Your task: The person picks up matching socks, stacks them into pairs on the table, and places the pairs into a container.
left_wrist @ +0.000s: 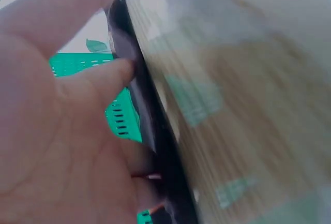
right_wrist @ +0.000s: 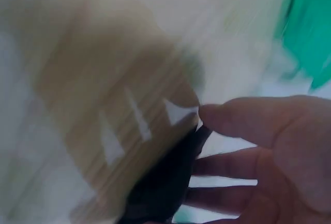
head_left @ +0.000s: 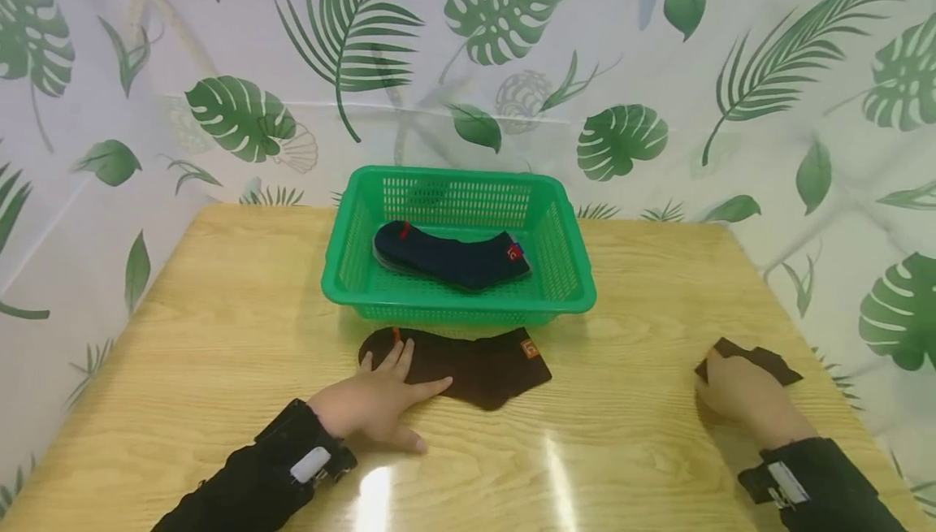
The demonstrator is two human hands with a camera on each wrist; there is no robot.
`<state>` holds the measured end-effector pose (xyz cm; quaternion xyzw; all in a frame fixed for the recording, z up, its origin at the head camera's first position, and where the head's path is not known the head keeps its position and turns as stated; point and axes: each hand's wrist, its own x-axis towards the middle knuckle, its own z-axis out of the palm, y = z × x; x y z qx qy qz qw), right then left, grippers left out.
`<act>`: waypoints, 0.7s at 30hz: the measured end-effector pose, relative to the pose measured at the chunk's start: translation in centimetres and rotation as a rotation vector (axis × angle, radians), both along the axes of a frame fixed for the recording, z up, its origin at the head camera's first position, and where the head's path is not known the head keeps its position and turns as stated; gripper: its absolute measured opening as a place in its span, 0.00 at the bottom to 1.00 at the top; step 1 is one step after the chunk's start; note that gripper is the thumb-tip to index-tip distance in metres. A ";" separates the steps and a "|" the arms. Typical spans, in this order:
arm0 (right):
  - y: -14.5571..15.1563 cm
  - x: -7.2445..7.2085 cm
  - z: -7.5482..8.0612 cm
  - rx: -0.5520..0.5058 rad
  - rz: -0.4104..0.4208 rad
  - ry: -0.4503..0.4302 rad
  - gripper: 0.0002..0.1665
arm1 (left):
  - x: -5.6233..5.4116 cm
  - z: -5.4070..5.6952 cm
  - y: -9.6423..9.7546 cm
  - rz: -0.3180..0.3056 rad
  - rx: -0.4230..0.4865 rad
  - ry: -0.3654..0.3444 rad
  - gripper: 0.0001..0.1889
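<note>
A dark brown sock (head_left: pixel 490 365) lies flat in front of the basket, toe to the left, with a small orange mark at its cuff. My left hand (head_left: pixel 380 406) rests on its toe end, fingers spread and straight; in the left wrist view the fingertips touch the dark fabric (left_wrist: pixel 155 125). Far to the right, my right hand (head_left: pixel 749 394) pinches another dark brown sock (head_left: pixel 771 361), mostly covered by the hand. The right wrist view shows the thumb (right_wrist: pixel 222 118) at the edge of this dark cloth (right_wrist: pixel 165 177).
Behind the flat sock stands a green plastic basket (head_left: pixel 457 309) holding navy socks (head_left: pixel 453 260) with a red label. All of this is on a light wooden table (head_left: pixel 241 337). A white leaf-patterned cloth (head_left: pixel 409 126) hangs behind the table.
</note>
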<state>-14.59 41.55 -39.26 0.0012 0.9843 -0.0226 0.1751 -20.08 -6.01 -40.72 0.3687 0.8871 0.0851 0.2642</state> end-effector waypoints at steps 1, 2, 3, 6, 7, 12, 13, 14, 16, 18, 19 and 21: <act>-1.5 -0.1 0.1 0.027 0.039 0.047 0.32 | -0.1 0.1 0.2 0.007 -0.005 0.014 0.44; -3.2 -0.1 0.1 0.042 0.072 0.081 0.30 | -0.2 0.2 0.4 0.017 -0.009 0.020 0.44; -4.8 -0.1 0.2 0.056 0.117 0.126 0.28 | -0.3 0.3 0.7 0.028 -0.012 0.025 0.43; -9.7 -0.1 0.0 0.081 0.244 0.207 0.24 | -0.3 0.5 1.2 0.063 -0.025 0.021 0.42; -11.1 0.0 -0.1 0.081 0.285 0.229 0.21 | -0.2 0.5 1.3 0.071 -0.031 0.018 0.42; -15.9 -0.3 0.8 0.006 0.463 0.280 0.07 | -0.5 0.6 1.3 0.098 0.041 0.052 0.37; -16.4 -0.5 1.3 -0.053 0.477 0.291 0.06 | -0.6 0.7 1.2 0.105 0.103 0.093 0.35; -16.8 -0.6 2.1 -0.122 0.480 0.295 0.05 | -0.8 1.0 1.1 0.123 0.176 0.130 0.33; -17.5 -0.8 4.0 -0.327 0.453 0.300 0.06 | -1.0 1.7 1.0 0.169 0.357 0.173 0.30; -18.2 -0.9 5.8 -0.591 0.423 0.318 0.09 | -1.1 2.5 1.2 0.195 0.551 0.144 0.30; -18.6 -0.9 6.6 -0.732 0.419 0.329 0.11 | -1.0 2.9 1.4 0.196 0.637 0.081 0.32; -19.4 -0.9 7.7 -1.004 0.407 0.332 0.12 | -0.8 3.3 2.0 0.191 0.783 -0.123 0.34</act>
